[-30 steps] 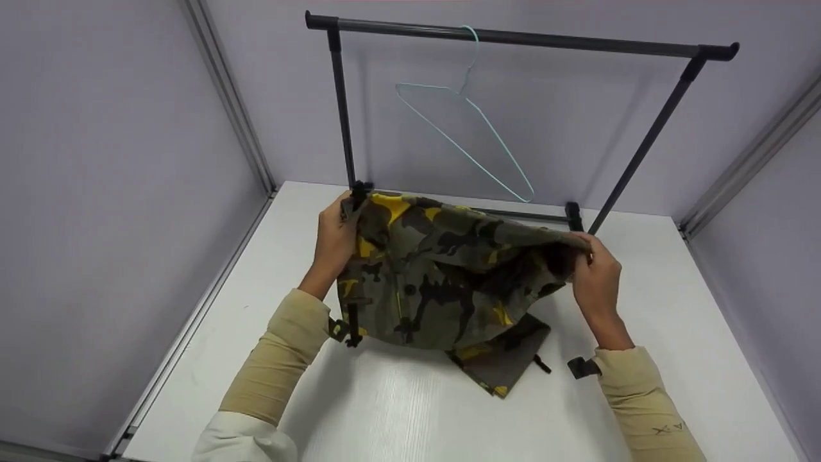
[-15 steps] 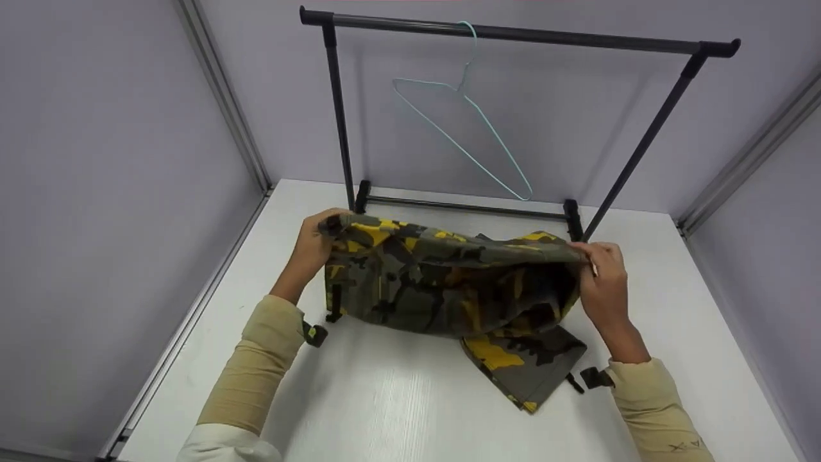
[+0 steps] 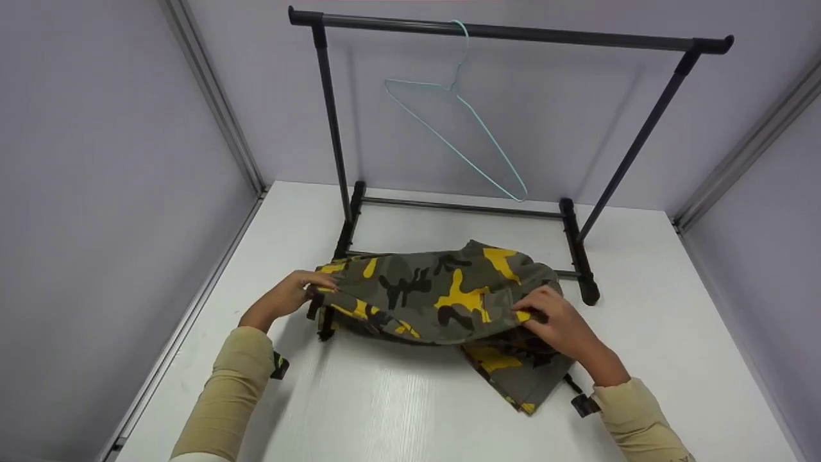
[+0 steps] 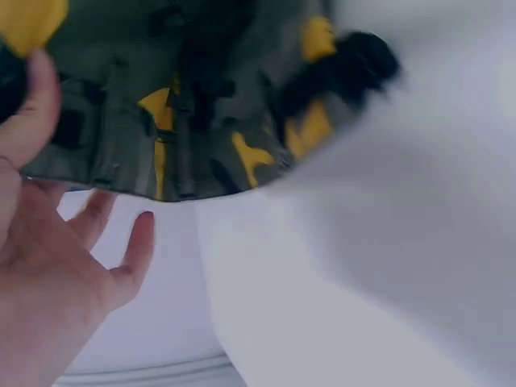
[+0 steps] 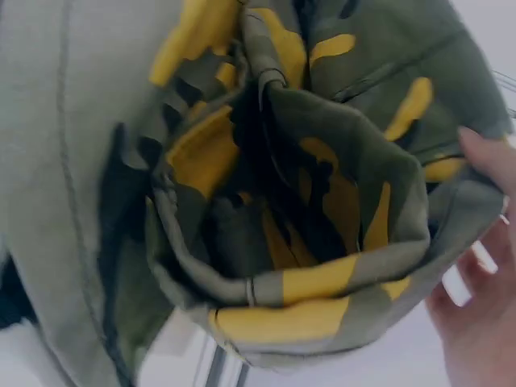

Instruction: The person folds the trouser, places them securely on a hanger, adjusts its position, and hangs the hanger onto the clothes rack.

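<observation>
A camouflage garment point(image 3: 417, 295) in grey-green, black and yellow spans between both hands, bunched and folded, low over the table. My left hand point(image 3: 298, 292) pinches its left end; in the left wrist view the thumb lies on the cloth and several fingers are spread below its edge. At the other end my right hand point(image 3: 555, 321) pinches the near edge between thumb and fingers. A round, hemmed opening point(image 5: 314, 282) of the garment faces the right wrist camera. Below the bundle, a flap point(image 3: 513, 378) with a black strap lies on the table.
Behind the garment stands a black clothes rack point(image 3: 513, 33), its base partly covered by the cloth. One light-blue wire hanger point(image 3: 487, 131) hangs from the bar. The white table point(image 3: 385, 410) is bounded by grey panels at the back and sides.
Both hands have come down and towards the body with the garment, which now lies flatter, outer face up. More of the rack's base shows behind it. The hanger stays on the bar.
</observation>
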A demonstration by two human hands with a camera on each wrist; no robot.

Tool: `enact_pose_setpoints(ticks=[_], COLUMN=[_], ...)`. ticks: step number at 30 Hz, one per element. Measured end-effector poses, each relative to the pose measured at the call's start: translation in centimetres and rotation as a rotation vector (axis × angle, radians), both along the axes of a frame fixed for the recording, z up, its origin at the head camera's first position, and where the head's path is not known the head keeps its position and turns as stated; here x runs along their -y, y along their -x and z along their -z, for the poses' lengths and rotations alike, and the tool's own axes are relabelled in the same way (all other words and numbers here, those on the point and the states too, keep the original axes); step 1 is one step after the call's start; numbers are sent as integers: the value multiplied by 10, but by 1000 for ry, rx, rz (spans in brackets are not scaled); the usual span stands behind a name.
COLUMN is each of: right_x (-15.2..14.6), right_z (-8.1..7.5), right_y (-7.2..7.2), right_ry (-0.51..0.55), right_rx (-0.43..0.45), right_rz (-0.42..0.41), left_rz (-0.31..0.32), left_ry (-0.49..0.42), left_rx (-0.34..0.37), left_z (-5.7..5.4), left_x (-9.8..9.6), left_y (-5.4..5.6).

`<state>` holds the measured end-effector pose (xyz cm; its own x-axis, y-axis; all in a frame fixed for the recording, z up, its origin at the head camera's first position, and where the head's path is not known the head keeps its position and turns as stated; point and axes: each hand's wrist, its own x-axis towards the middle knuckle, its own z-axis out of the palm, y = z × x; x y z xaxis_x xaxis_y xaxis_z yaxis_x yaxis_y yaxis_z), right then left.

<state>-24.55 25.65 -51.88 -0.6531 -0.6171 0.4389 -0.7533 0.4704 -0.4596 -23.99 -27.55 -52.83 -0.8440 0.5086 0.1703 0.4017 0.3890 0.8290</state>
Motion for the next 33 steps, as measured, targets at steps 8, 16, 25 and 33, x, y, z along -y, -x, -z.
enact_pose_setpoints(ticks=[8,16,25,33], right_x=[-9,-42,-67,-74], right_z=[5,24,38,35], right_y=[-1,22,18,17], right_ry=[-52,105,91,67], right_rx=[463,573,931,1104], right_rz=[65,394,441,360], left_rz=[-168,-470,-595,-579], left_ry=[99,122,95,-93], left_rx=[80,363,586,604], left_z=[10,15,22,28], left_x=[4,-16,-41,-51], left_y=[2,16,32,42])
